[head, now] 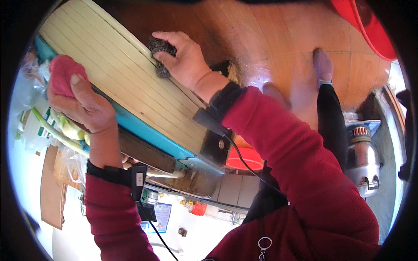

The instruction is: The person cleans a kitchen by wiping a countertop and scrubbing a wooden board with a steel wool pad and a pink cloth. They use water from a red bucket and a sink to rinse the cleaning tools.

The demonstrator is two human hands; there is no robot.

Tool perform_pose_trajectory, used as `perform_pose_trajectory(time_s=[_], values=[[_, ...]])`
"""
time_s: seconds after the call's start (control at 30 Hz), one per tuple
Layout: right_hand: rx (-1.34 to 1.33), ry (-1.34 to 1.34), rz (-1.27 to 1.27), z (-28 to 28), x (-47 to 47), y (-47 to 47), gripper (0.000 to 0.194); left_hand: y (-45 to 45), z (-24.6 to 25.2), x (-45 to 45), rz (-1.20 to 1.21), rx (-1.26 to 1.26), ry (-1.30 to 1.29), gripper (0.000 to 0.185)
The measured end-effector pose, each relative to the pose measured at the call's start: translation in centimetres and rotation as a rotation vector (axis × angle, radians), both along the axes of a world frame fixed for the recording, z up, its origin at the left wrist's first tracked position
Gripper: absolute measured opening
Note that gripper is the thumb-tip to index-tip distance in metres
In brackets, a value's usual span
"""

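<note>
My right hand (186,60) grips a dark steel wool scrubber (162,57), which rests on the near-vertical edge of a cream grooved panel (143,94). That panel runs diagonally across the left half, with a teal strip (143,127) along its lower side. Toward the far left, my left hand (88,104) is closed around a folded pink cloth or sponge (67,75), over the panel's teal edge. Both wrists wear black straps with small devices and cables.
Wooden flooring (294,42) spreads at the upper right, with a foot on it. A red tub (375,29) stands top right, another red basin (245,159) below the panel's end. A metal pot (362,166) sits right. Plastic bags and green-stalked vegetables (70,127) lie left.
</note>
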State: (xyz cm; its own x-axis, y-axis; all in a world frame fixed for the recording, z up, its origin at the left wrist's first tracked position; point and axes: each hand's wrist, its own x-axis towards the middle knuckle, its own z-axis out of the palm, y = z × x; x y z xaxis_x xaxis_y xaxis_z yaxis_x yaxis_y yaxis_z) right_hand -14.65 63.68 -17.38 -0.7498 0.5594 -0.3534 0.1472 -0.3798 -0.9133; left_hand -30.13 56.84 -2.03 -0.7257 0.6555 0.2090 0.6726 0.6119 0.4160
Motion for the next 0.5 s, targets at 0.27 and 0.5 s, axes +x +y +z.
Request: perform_pose_trajectory(time_s=[0.27, 0.5], values=[[-0.148, -0.267, 0.504, 3.8, 21.4, -0.8, 0.03, -0.6, -0.2, -0.6, 0.087, 0.033, -0.024, 0.049], [-0.187, -0.306, 0.4, 10.2, 23.3, -2.7, 0.026, -0.5, -0.4, -0.8, 0.074, 0.09, -0.095, 0.04]])
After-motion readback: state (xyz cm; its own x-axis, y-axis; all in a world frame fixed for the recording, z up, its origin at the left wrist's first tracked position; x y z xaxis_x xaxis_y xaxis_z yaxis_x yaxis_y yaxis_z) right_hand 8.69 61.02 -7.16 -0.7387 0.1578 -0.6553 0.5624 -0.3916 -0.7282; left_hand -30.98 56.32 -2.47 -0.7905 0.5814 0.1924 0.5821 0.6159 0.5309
